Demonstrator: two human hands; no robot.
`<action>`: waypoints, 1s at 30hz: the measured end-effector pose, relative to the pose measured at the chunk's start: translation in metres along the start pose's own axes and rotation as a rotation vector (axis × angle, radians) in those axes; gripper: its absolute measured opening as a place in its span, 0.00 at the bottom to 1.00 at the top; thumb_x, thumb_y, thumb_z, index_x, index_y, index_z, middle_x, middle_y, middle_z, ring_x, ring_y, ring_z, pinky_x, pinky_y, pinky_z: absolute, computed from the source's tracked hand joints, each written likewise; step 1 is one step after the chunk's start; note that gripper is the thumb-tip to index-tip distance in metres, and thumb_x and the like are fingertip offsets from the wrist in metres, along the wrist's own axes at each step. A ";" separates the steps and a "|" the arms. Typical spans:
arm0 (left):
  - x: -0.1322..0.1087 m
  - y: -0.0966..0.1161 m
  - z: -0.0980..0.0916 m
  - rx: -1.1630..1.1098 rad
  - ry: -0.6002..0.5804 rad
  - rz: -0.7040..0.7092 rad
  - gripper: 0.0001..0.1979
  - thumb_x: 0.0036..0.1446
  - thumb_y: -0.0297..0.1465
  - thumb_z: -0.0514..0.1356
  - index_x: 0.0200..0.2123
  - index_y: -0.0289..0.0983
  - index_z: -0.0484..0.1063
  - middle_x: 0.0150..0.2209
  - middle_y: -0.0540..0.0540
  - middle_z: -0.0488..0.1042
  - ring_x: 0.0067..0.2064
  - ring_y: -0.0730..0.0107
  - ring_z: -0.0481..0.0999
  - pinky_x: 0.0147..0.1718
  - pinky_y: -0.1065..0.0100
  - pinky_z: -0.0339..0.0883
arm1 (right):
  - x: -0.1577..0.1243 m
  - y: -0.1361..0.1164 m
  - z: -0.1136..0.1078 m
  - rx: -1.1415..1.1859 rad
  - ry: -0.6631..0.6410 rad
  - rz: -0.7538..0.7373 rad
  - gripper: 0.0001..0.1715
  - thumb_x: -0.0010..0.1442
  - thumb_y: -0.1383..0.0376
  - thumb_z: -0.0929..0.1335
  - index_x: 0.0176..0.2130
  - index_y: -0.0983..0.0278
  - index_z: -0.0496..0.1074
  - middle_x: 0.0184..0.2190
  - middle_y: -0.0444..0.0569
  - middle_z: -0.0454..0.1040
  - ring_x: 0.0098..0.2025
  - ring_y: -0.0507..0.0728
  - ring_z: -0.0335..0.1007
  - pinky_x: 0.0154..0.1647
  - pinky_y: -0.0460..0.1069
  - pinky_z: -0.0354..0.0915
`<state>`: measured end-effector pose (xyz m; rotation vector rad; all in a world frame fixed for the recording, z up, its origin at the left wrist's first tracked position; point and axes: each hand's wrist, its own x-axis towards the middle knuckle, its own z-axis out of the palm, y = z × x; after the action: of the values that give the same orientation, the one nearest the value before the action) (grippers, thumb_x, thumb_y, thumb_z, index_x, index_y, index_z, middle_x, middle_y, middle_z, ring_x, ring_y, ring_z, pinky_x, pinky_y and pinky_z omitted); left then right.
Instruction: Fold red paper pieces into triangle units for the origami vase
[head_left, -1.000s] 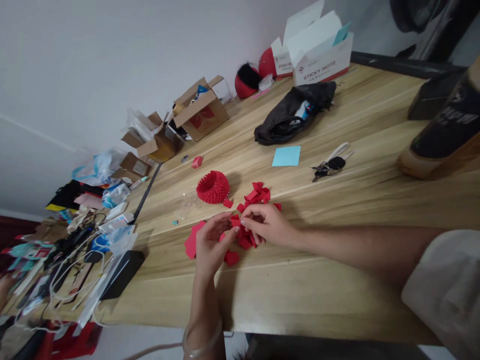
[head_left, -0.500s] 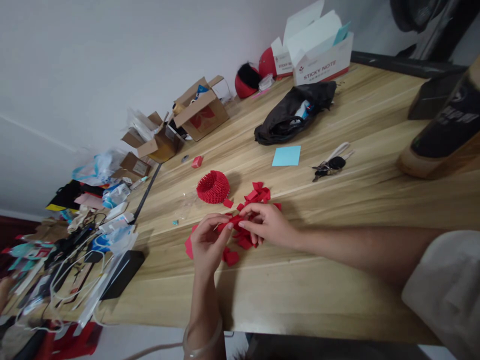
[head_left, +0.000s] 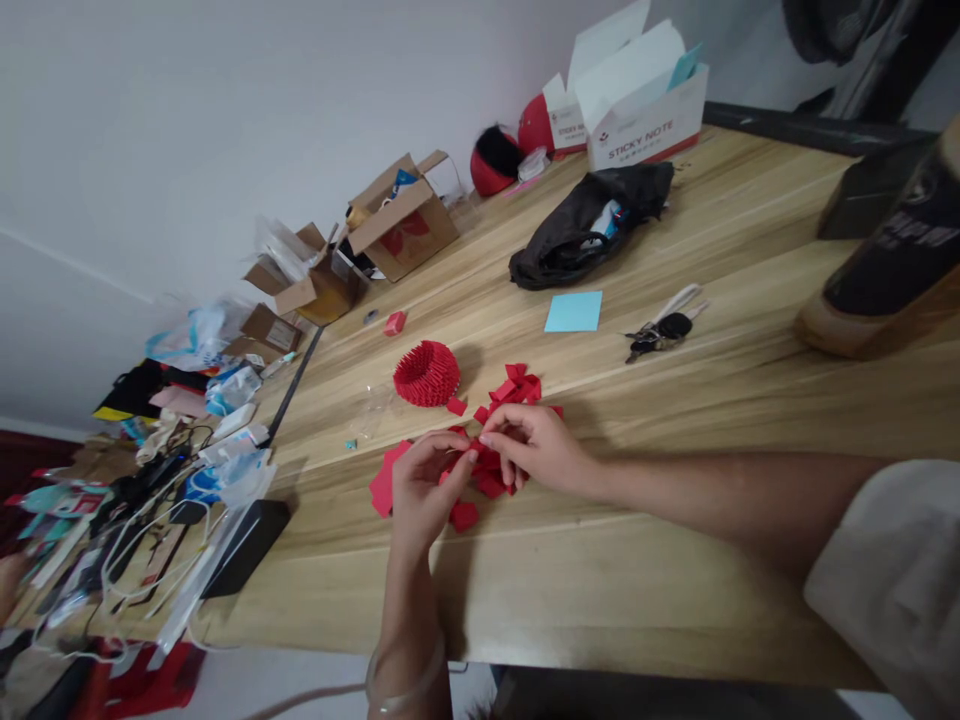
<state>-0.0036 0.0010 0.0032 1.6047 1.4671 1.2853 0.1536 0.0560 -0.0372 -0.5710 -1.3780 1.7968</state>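
Both hands meet over the wooden table, fingertips pinching a small piece of red paper (head_left: 477, 447) between them. My left hand (head_left: 421, 492) grips it from the left with thumb and index finger. From the right, my right hand (head_left: 541, 447) pinches its other end; the fingers hide much of the paper. Under and behind the hands lies a loose pile of folded red paper pieces (head_left: 517, 387). Flat red paper sheets (head_left: 385, 482) show left of my left hand. Beyond them stands a round, spiky red bowl of folded paper (head_left: 426, 375).
A blue paper square (head_left: 574, 312), keys (head_left: 660, 335) and a black bag (head_left: 555, 240) lie farther back. Cardboard boxes (head_left: 412, 235) and a sticky note box (head_left: 649, 125) line the wall. A bottle (head_left: 885, 280) stands right; cables (head_left: 120, 535) clutter the left.
My fingertips have drawn closer together around the red paper, and less of it shows. My left hand has shifted slightly right, uncovering more of the flat red sheets.
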 end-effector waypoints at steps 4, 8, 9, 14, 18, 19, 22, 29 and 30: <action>-0.001 -0.001 0.000 -0.018 -0.028 -0.078 0.06 0.48 0.27 0.68 0.32 0.36 0.77 0.33 0.46 0.75 0.35 0.72 0.76 0.36 0.74 0.73 | 0.000 0.000 0.000 -0.026 0.023 -0.024 0.05 0.60 0.65 0.66 0.32 0.65 0.67 0.13 0.37 0.66 0.13 0.47 0.64 0.13 0.40 0.62; -0.001 0.000 0.000 -0.015 -0.051 -0.105 0.06 0.47 0.27 0.68 0.32 0.36 0.79 0.34 0.46 0.76 0.36 0.72 0.77 0.37 0.74 0.73 | 0.000 0.000 -0.001 -0.041 0.031 -0.028 0.04 0.60 0.67 0.66 0.33 0.65 0.67 0.13 0.37 0.66 0.13 0.48 0.64 0.13 0.41 0.62; -0.001 0.000 0.000 -0.020 -0.056 -0.116 0.06 0.47 0.27 0.68 0.33 0.36 0.79 0.34 0.46 0.77 0.35 0.72 0.77 0.37 0.74 0.73 | 0.000 0.000 -0.001 -0.039 0.027 -0.029 0.03 0.59 0.67 0.66 0.33 0.65 0.68 0.14 0.37 0.66 0.14 0.48 0.64 0.13 0.41 0.62; -0.001 -0.003 -0.001 -0.023 -0.032 -0.119 0.05 0.48 0.28 0.68 0.32 0.36 0.78 0.32 0.46 0.78 0.33 0.73 0.77 0.34 0.75 0.73 | 0.000 -0.001 0.001 0.001 0.038 -0.031 0.04 0.58 0.67 0.67 0.36 0.66 0.68 0.20 0.40 0.69 0.15 0.47 0.64 0.13 0.40 0.61; -0.002 -0.004 0.000 -0.014 0.000 -0.088 0.05 0.48 0.27 0.68 0.31 0.36 0.78 0.31 0.48 0.78 0.32 0.74 0.77 0.33 0.76 0.72 | 0.001 -0.001 0.001 -0.011 0.006 0.000 0.05 0.58 0.67 0.67 0.36 0.67 0.69 0.16 0.39 0.67 0.15 0.47 0.64 0.14 0.41 0.61; -0.002 -0.004 0.000 -0.009 0.000 -0.081 0.04 0.48 0.27 0.68 0.31 0.36 0.78 0.30 0.48 0.78 0.31 0.75 0.76 0.32 0.76 0.72 | 0.001 0.000 0.001 -0.024 -0.014 0.004 0.04 0.58 0.67 0.67 0.35 0.67 0.70 0.15 0.38 0.66 0.14 0.47 0.63 0.14 0.41 0.61; -0.001 -0.003 0.000 0.004 -0.003 -0.067 0.04 0.49 0.27 0.67 0.31 0.36 0.78 0.29 0.49 0.77 0.30 0.76 0.76 0.31 0.77 0.71 | 0.001 0.002 -0.001 -0.040 -0.036 0.001 0.07 0.59 0.66 0.66 0.31 0.67 0.70 0.14 0.39 0.66 0.14 0.47 0.62 0.15 0.41 0.60; -0.001 -0.002 -0.001 0.036 -0.026 -0.070 0.05 0.50 0.27 0.67 0.33 0.37 0.79 0.33 0.47 0.79 0.34 0.73 0.78 0.35 0.76 0.72 | 0.001 0.003 -0.001 -0.058 -0.011 -0.005 0.09 0.60 0.64 0.66 0.30 0.66 0.68 0.13 0.38 0.65 0.14 0.47 0.63 0.15 0.41 0.60; -0.001 -0.002 -0.002 0.040 -0.032 -0.069 0.05 0.50 0.28 0.67 0.33 0.37 0.79 0.33 0.46 0.79 0.34 0.73 0.78 0.35 0.75 0.73 | 0.001 0.003 -0.001 -0.061 -0.007 -0.007 0.09 0.60 0.64 0.66 0.30 0.66 0.68 0.13 0.38 0.65 0.14 0.47 0.63 0.15 0.41 0.60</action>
<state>-0.0060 0.0002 0.0014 1.5791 1.5242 1.1941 0.1528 0.0573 -0.0405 -0.5913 -1.4416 1.7578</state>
